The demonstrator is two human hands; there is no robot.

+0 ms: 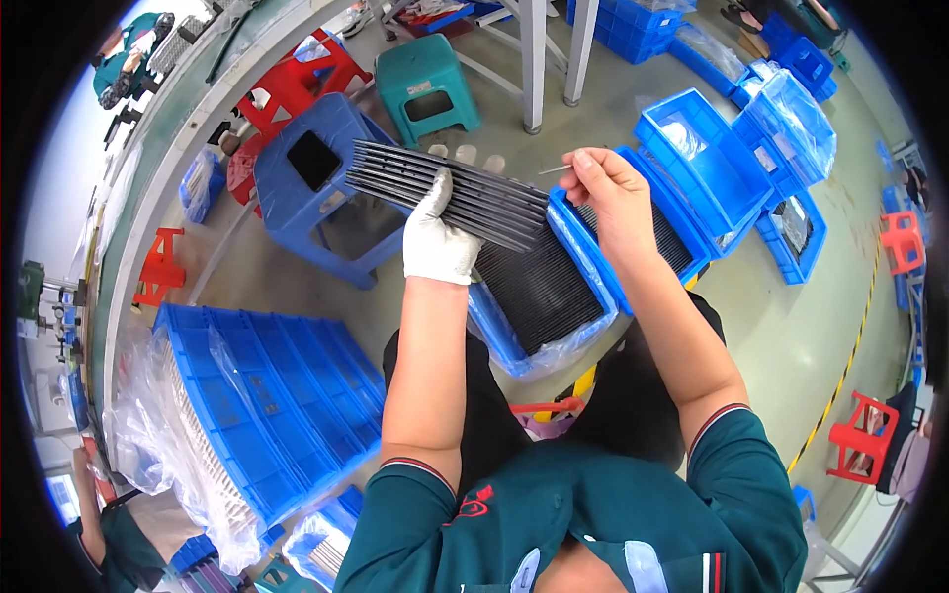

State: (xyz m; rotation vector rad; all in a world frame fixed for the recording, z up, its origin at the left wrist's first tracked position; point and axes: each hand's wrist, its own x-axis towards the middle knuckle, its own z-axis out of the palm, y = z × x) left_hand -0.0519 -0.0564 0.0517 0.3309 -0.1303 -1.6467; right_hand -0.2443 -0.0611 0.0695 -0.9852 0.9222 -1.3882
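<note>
The bare fingers [578, 160] of the right hand [615, 203] pinch a thin metal pin [556, 169] between thumb and forefinger, the others curled in toward the palm; the pin points left, just apart from the right end of a fanned bundle of long dark strips [455, 193]. That bundle is gripped in the white-gloved left hand [442, 242], its thumb laid across the upper face and the gloved fingertips showing beyond the far edge. The strips slant from far left to near right, raised over the gap between the stools and the bins. The left forearm [425, 366] runs almost straight away from the body, while the right forearm [687, 331] angles inward from the right, elbow bent outward. Just beneath the bundle's right end, a plastic-lined blue bin [494, 338] holds rows of similar dark pieces, and a second blue bin [682, 211] with dark pieces sits beside it to the right. Farther left stand a blue stool [275, 183] and, beyond it, a green stool [415, 74]; near left, blue crates [287, 385] are stacked.
</note>
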